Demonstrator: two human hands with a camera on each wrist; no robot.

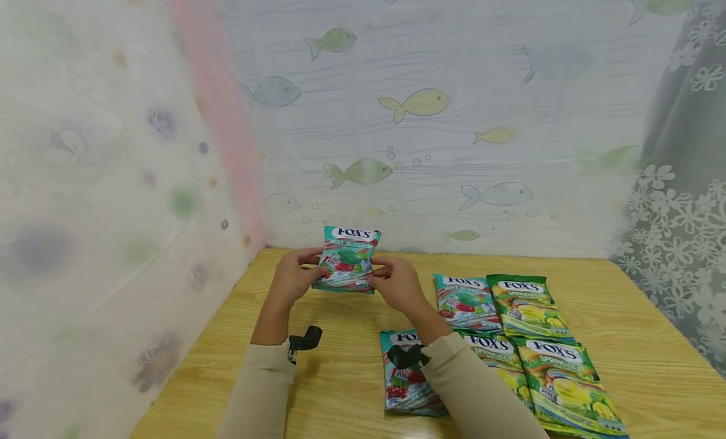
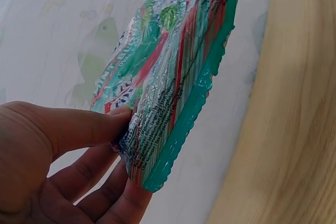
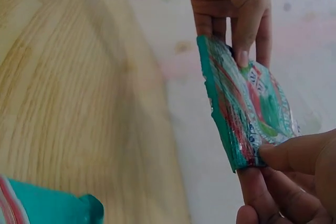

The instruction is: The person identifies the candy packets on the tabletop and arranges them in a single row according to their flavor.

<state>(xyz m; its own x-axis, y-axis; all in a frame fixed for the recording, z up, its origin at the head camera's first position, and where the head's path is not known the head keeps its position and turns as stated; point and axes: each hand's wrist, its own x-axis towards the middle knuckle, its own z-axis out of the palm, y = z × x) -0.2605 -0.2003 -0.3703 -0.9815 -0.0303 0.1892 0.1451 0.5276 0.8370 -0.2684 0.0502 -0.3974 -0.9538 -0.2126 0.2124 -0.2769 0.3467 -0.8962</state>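
A teal Fox's Mint Blossom candy bag (image 1: 347, 261) is held upright above the far part of the table, its printed front facing the head camera. My left hand (image 1: 291, 277) pinches its left edge, thumb on the front and fingers behind. On the opposite edge my right hand (image 1: 399, 284) grips it the same way. In the left wrist view the bag (image 2: 157, 82) shows its striped lower side and zigzag teal seam, with the left thumb pressed on a corner. The right wrist view shows both hands on the bag (image 3: 244, 108).
Two more Mint Blossom bags (image 1: 466, 303) and several green-yellow Fox's Spring Tea bags (image 1: 530, 307) lie in rows on the right of the wooden table (image 1: 334, 363). The right forearm passes over the nearer bags. A fish-patterned curtain (image 1: 431, 174) hangs behind the table.
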